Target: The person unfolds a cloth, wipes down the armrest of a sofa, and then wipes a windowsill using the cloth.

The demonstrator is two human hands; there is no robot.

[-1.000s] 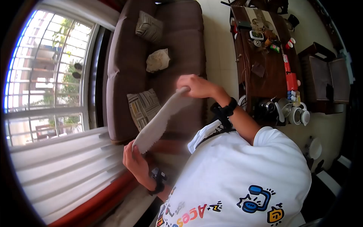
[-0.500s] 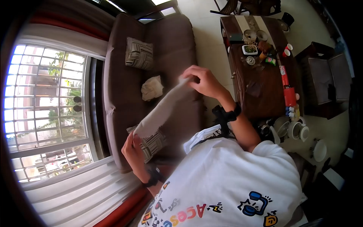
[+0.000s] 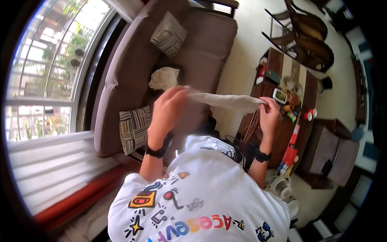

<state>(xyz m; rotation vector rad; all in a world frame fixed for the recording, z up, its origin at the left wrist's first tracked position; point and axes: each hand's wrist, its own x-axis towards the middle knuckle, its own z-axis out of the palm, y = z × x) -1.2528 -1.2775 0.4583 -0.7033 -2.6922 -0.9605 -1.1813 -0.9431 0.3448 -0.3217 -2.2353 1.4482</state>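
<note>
A narrow length of off-white cloth [image 3: 229, 101] stretches almost level between my two hands, above the sofa's edge and the floor. My left hand [image 3: 167, 111], somewhat blurred, is closed on the cloth's left end. At the other end, my right hand [image 3: 270, 116] pinches a corner between thumb and fingers. The cloth sags slightly along its lower edge. Beyond my left hand, a crumpled cream cloth [image 3: 164, 78] lies on the sofa seat, not touched by either hand.
On the left stands a brown sofa [image 3: 209, 34] with two patterned cushions [image 3: 171, 34], [image 3: 134, 129]. A wooden table [image 3: 264, 86] at right holds cups, a small planter and other items. Rocking chairs [image 3: 308, 36] stand behind it, an armchair [image 3: 328, 153] to its right.
The cloth has swung from a slant to nearly level. My left hand has moved up and right, my right hand right and down. The view has turned toward the right.
</note>
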